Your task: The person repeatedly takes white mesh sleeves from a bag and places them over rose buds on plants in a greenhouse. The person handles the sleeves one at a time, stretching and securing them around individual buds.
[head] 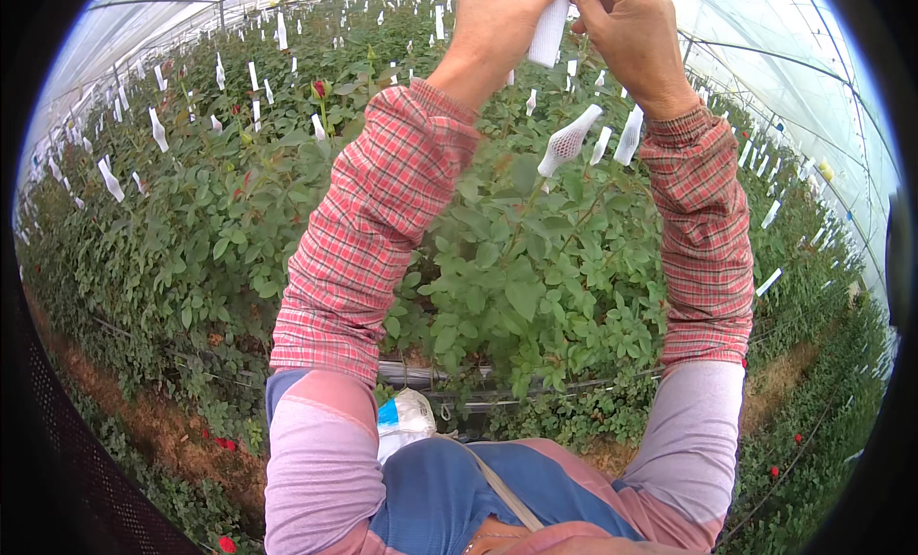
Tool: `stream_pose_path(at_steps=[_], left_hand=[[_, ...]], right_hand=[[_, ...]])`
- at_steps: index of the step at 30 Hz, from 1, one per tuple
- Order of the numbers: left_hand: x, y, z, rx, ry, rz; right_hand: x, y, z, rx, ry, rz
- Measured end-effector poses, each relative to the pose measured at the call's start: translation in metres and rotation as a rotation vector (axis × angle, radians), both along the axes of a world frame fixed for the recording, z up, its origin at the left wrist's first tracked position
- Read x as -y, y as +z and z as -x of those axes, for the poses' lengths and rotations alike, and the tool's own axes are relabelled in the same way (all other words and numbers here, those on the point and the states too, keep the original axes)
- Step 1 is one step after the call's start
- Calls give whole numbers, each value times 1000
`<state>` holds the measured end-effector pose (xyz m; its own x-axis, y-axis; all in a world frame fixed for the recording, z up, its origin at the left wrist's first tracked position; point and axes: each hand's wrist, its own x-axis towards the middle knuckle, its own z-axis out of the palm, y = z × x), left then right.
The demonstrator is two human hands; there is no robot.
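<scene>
My left hand (pixel 502 31) is raised at the top edge of the view, its fingers closed around white mesh netting sleeves (pixel 549 39) that hang down beside the palm. Close by on the right, my right hand (pixel 635 39) has bent fingers, and its thumb meets the left thumb at the upper end of the netting. The picture's edge cuts off the fingertips, so whether the right fingers pinch anything is hidden. Just below the hands, a rose bud in a stretched mesh sleeve (pixel 570 140) leans on its stem. Another netted bud (pixel 629 135) stands near the right wrist.
Dense rose bushes (pixel 523 290) fill the bed ahead, many buds in white netting. A bare red rose bud (pixel 319 89) stands at left. A white and blue bag (pixel 405 419) hangs at my waist on a strap (pixel 505 487). Plastic greenhouse film (pixel 782 46) arches overhead.
</scene>
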<state>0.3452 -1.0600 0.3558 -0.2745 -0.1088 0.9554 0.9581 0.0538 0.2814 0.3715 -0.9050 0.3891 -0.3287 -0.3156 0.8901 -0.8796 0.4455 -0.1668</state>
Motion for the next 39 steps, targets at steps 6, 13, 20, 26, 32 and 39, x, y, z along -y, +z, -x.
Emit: stream_pose_path(at_steps=[6,13,20,26,32,39], left_hand=[[-40,19,67,183,-379,-50],[-17,16,136,596,-1039,71],[-23,14,139,637,-821,111],[-27,19,147,719,-803,26],[-49,20,156,605,-273,-91],[-61,7,191,873,-171,-256]], right_hand=[[-47,24,75,-119,-48,-102],[-75,28,145,478,474,-154],[-86,27,205,769,501,-99],[-87,28,219,844,791,41],[-93,34,224,757,525,7],[-86,19,248,943,170,104]])
